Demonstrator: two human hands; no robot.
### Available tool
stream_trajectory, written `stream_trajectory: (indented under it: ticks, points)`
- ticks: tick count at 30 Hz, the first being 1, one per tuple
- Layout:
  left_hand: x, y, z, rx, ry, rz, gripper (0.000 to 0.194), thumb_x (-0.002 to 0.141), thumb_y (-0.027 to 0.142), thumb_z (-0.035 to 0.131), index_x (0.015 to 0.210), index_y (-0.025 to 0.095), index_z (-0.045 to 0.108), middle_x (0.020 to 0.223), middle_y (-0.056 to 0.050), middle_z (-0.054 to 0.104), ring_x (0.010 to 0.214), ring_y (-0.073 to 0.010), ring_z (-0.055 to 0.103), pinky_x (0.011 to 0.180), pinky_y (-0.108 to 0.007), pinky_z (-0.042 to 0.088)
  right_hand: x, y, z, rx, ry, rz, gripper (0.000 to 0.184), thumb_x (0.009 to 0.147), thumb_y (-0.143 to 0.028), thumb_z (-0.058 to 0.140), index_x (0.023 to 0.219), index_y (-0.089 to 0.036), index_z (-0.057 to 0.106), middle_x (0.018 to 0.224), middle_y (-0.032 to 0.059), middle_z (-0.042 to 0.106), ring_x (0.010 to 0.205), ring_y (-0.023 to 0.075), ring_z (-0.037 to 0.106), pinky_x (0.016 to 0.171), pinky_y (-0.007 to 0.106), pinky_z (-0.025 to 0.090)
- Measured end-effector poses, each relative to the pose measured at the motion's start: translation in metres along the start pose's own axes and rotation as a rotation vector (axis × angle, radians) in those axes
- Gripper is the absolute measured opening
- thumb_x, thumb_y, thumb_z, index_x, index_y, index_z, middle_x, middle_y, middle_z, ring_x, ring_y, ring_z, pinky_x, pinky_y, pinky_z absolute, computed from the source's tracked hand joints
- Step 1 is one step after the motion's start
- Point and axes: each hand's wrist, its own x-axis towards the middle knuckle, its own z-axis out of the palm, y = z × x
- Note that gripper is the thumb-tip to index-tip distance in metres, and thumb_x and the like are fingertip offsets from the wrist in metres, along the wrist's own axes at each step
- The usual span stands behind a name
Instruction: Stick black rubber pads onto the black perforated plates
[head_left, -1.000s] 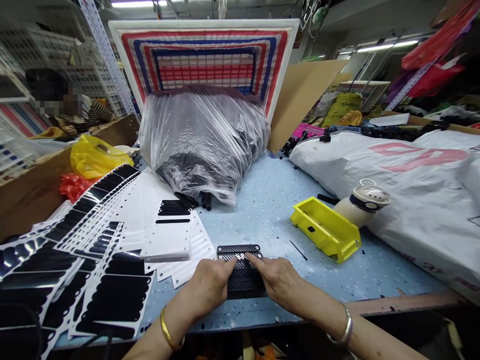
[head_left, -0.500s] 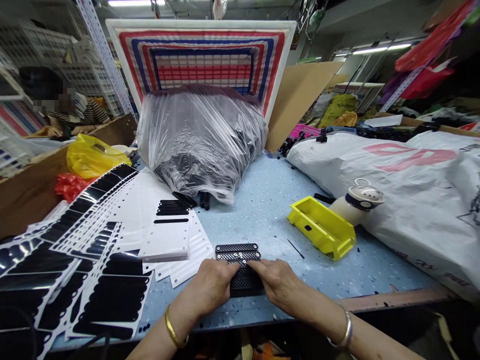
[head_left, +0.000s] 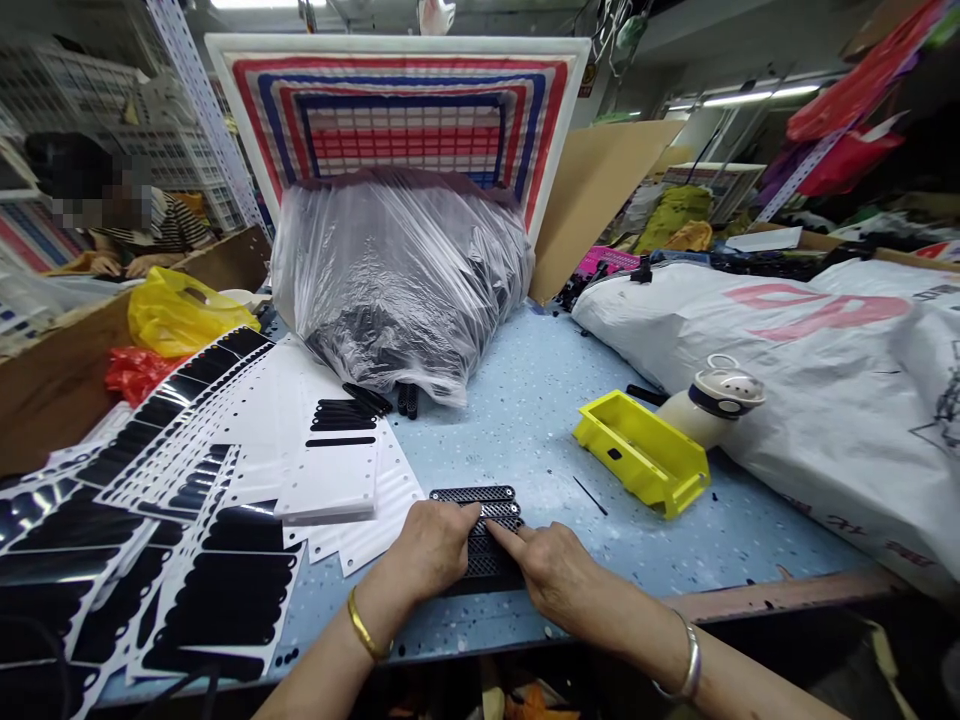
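Note:
Several black strips with a diamond texture and small pale dots at their ends (head_left: 491, 562) lie side by side in a block near the table's front edge. My left hand (head_left: 433, 548) is closed at the block's left side, its thumb pressed onto the strips around the middle rows. From the right, my right hand (head_left: 561, 570) reaches in with its index finger stretched across a strip, the other fingers curled at the block's side. Both fingertips almost meet. My hands cover the ends of several strips.
White sheets with black strip-shaped stickers (head_left: 330, 478) spread over the left side. A clear bag of black pieces (head_left: 397, 290) stands behind, before a striped-lined crate (head_left: 555, 130). To the right are a yellow bin (head_left: 637, 455), a bottle (head_left: 709, 405) and a white sack (head_left: 750, 320). A co-worker (head_left: 150, 225) sits far left.
My left thumb has moved up and right over the pale dots. My right index finger first drew back, then stretched in again slightly lower. The view has shifted slightly; the strips remain in place.

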Motion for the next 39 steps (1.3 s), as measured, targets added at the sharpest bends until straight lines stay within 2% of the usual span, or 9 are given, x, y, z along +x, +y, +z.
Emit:
stream_trajectory:
  ticks: [4,8,14,17,24,27,31,35,39]
  points:
    - [-0.007,0.001,0.001,0.01,0.009,0.03,0.034,0.085,0.008,0.045,0.111,0.019,0.063,0.088,-0.01,0.075,0.079,-0.0264,0.072,0.07,-0.036,0.056,-0.007,0.002,-0.003,-0.002,-0.031,0.016,0.077,0.072,0.003,0.037,0.147,-0.016,0.039,0.084,0.0069,0.07,0.068,0.0192,0.064,0.062,0.03,0.04]
    - [-0.015,-0.002,0.002,-0.02,0.015,0.05,0.033,0.083,0.005,0.045,0.104,0.02,0.066,0.084,-0.007,0.074,0.074,-0.0244,0.071,0.067,-0.034,0.056,-0.012,0.003,0.003,-0.011,-0.022,0.034,0.081,0.069,0.004,0.038,0.148,-0.014,0.035,0.081,0.0065,0.068,0.067,0.0191,0.061,0.062,0.03,0.039]
    - [-0.021,-0.007,0.006,-0.091,0.091,0.02,0.046,0.083,0.003,0.044,0.124,0.018,0.059,0.094,-0.009,0.076,0.083,-0.024,0.072,0.074,-0.034,0.058,-0.012,0.003,0.009,-0.006,0.026,0.016,0.075,0.073,0.004,0.037,0.146,-0.012,0.036,0.085,0.0077,0.069,0.067,0.0187,0.06,0.063,0.03,0.039]
    - [-0.022,-0.004,0.008,-0.029,0.04,0.029,0.046,0.082,0.003,0.044,0.122,0.019,0.06,0.091,-0.009,0.075,0.078,-0.0238,0.072,0.072,-0.035,0.058,-0.012,0.001,0.004,-0.044,0.034,-0.001,0.076,0.071,0.004,0.038,0.146,-0.011,0.036,0.082,0.0064,0.068,0.065,0.018,0.058,0.062,0.03,0.037]
    - [-0.021,0.001,-0.001,0.094,-0.104,0.062,0.046,0.08,0.003,0.046,0.122,0.018,0.06,0.09,-0.01,0.074,0.077,-0.0238,0.071,0.072,-0.036,0.058,-0.018,0.0,-0.008,-0.215,-0.061,-0.037,0.08,0.069,0.002,0.043,0.148,-0.006,0.032,0.078,0.0071,0.066,0.06,0.0184,0.057,0.058,0.032,0.029]
    - [-0.024,-0.003,-0.002,0.082,-0.103,0.061,0.047,0.079,0.002,0.045,0.12,0.018,0.061,0.09,-0.009,0.074,0.076,-0.0239,0.071,0.072,-0.036,0.058,-0.026,0.008,-0.004,-0.275,-0.063,-0.024,0.081,0.068,0.002,0.043,0.147,-0.006,0.033,0.076,0.0069,0.065,0.058,0.0184,0.056,0.057,0.032,0.028]
    - [-0.029,-0.007,0.002,0.053,-0.056,0.064,0.05,0.078,0.001,0.043,0.121,0.018,0.061,0.089,-0.009,0.074,0.076,-0.0245,0.071,0.071,-0.036,0.058,-0.036,0.019,0.011,-0.318,0.01,0.023,0.081,0.068,0.002,0.044,0.147,-0.011,0.033,0.074,0.0047,0.064,0.057,0.0173,0.054,0.058,0.031,0.028]
    - [-0.03,-0.008,0.004,0.045,-0.049,0.067,0.05,0.078,0.0,0.042,0.12,0.017,0.062,0.087,-0.011,0.074,0.074,-0.0271,0.071,0.069,-0.039,0.058,-0.036,0.023,0.018,-0.281,0.058,0.022,0.079,0.069,0.001,0.043,0.147,-0.012,0.035,0.072,0.0045,0.063,0.055,0.0172,0.052,0.057,0.031,0.028]
    - [-0.028,-0.007,0.002,0.03,-0.048,0.061,0.051,0.078,0.001,0.043,0.122,0.017,0.062,0.089,-0.011,0.074,0.076,-0.0272,0.072,0.07,-0.039,0.058,-0.032,0.025,0.014,-0.113,-0.013,0.023,0.082,0.067,0.004,0.04,0.147,-0.013,0.037,0.073,0.0048,0.066,0.058,0.0174,0.056,0.057,0.03,0.031]
